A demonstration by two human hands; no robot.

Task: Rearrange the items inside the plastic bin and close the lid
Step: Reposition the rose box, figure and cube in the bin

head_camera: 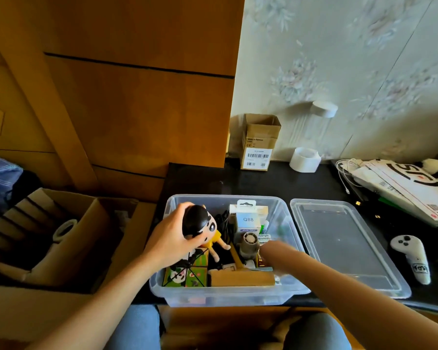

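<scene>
One clear plastic bin [224,295] sits at the front edge of the black table [200,180], with one lid [347,245] beside it toward the table's right edge. Inside the bin are one doll [205,229], one white Q88 box [248,219] and one small fan [249,245]. Elsewhere: two cardboard boxes [259,142] [68,238], one at the table's back edge, and one white controller [412,257].

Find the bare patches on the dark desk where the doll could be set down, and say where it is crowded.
Free: the strip between the plastic bin and the small cardboard box; the flat of the lid too. Crowded: the bin's inside, and the desk's right end with cables, papers and controller.
</scene>
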